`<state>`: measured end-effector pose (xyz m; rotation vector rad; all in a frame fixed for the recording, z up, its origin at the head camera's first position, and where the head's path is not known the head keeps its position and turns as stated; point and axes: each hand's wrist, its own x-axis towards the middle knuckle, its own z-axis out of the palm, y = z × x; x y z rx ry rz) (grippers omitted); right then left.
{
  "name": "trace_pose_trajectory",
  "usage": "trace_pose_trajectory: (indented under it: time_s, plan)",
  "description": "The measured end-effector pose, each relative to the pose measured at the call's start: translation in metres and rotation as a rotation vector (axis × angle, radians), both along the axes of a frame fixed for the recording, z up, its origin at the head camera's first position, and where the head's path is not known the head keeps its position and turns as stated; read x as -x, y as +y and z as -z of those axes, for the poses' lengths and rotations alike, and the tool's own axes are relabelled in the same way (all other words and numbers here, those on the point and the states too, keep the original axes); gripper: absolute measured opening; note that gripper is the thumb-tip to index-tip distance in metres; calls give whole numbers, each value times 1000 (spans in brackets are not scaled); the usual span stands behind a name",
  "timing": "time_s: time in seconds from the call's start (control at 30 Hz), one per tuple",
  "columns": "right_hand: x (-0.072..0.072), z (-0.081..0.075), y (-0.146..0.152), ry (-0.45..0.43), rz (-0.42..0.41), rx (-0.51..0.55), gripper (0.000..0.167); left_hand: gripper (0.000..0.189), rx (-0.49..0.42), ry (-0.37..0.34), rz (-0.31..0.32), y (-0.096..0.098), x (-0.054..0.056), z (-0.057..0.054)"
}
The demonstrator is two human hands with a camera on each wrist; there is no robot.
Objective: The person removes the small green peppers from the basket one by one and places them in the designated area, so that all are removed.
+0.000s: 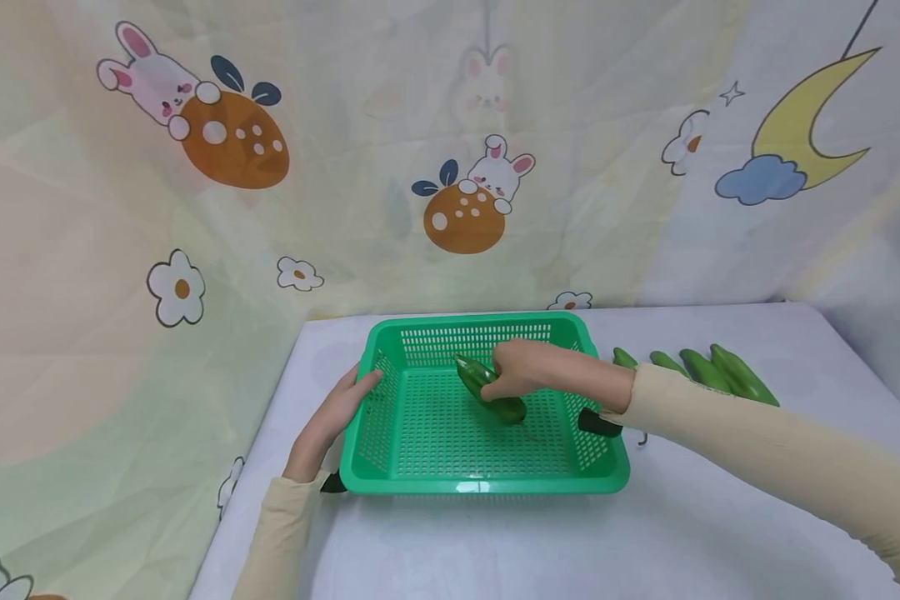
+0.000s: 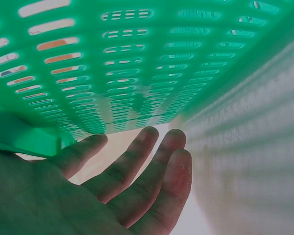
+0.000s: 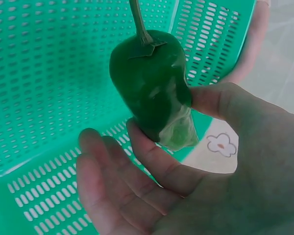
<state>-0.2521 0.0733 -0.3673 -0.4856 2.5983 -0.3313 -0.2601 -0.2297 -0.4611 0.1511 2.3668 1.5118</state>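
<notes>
A long, glossy green pepper [image 1: 508, 410] is inside the green plastic basket [image 1: 487, 486], its thin stem pointing toward the near side. My right hand [image 1: 519, 368] pinches it between thumb and index finger. In the right wrist view, the stem end of the pepper [image 3: 149, 73] faces the camera, and the other fingers spread beside it over the slotted basket wall. At the basket's left side, my left hand [image 1: 341, 404] holds the rim with the thumb over it. The left wrist view shows its four fingers [image 2: 169, 181] outside, below the slotted wall.
Several more green peppers [image 1: 742, 375] lie on the white-covered table [image 1: 480, 550] to the right of the basket, partly hidden by my right forearm. A cloth with printed rabbits and flowers [image 1: 375, 108] hangs behind the table and along its sides.
</notes>
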Motion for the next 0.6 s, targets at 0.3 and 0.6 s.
trace_pose_trajectory:
  time_s: [0.3, 0.6]
  plan:
    - [-7, -3, 22, -13, 10, 56, 51, 60, 3, 4, 27, 6, -14, -24]
    - [-10, -11, 43, -44, 12, 107, 48, 62, 5, 8, 6, -4, 4, 9]
